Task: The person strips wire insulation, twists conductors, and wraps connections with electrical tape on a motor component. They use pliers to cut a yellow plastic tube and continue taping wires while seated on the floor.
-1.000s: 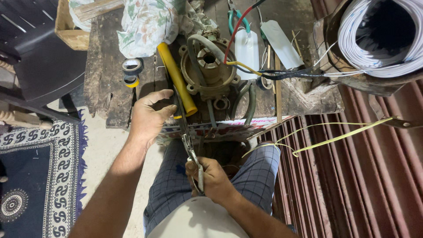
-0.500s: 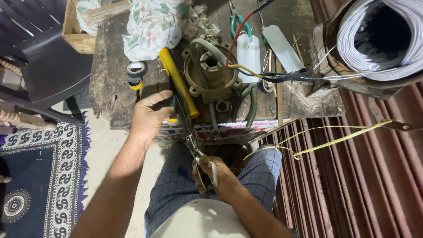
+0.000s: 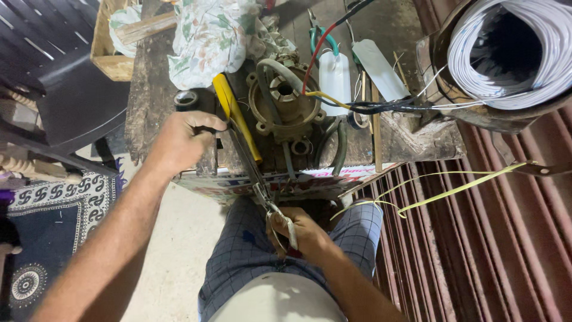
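My right hand [image 3: 301,234] is low over my lap, closed on the white-sleeved handles of a pair of scissors or snips [image 3: 269,203] whose long blades point up toward the bench. My left hand [image 3: 182,142] rests on the front edge of the wooden bench [image 3: 149,101], fingers curled at the far end of those blades beside a yellow-handled tool [image 3: 233,116]. A rusty round motor housing [image 3: 285,101] sits just right of it, with red, yellow and black wires [image 3: 357,106] leading off.
A floral cloth [image 3: 214,36] and a wooden box [image 3: 110,56] lie at the bench's back. A white plastic bottle [image 3: 335,80], a tape roll [image 3: 186,99], a coil of white wire [image 3: 512,48], a yellow strap [image 3: 453,191], a dark chair [image 3: 53,77] and a patterned rug [image 3: 36,238] surround me.
The view has shifted slightly. My right hand with the scissors has moved a little lower toward my lap; my left hand stays on the bench edge.
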`<action>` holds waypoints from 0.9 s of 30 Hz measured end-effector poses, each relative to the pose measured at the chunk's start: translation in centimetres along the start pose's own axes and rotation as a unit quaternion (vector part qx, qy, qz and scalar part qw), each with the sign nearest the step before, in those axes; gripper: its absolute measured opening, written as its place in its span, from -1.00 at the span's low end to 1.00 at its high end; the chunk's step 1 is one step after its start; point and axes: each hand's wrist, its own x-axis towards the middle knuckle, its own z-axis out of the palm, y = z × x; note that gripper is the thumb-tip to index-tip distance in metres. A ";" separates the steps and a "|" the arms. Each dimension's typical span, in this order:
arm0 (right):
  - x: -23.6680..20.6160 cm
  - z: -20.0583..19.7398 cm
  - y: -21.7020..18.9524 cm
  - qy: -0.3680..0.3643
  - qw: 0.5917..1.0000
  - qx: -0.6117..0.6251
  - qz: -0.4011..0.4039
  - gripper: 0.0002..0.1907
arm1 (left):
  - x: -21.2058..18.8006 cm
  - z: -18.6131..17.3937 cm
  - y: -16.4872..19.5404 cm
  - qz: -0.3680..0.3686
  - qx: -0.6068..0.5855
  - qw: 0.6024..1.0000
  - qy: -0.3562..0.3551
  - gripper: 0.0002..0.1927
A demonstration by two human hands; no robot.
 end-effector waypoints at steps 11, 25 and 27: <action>-0.2 0.2 -1.7 -0.067 0.996 0.060 0.024 -0.24 | 0.5 -1.2 3.3 0.249 0.234 0.939 0.048 -0.60; -6.1 -1.0 -7.5 0.138 0.782 -0.605 -0.056 -0.45 | 1.8 -3.4 2.6 0.190 0.245 0.951 0.009 -0.34; -5.8 -1.4 -9.5 0.219 0.656 -0.722 -0.031 -0.36 | 2.1 -3.8 2.9 0.186 0.272 0.944 -0.015 -0.33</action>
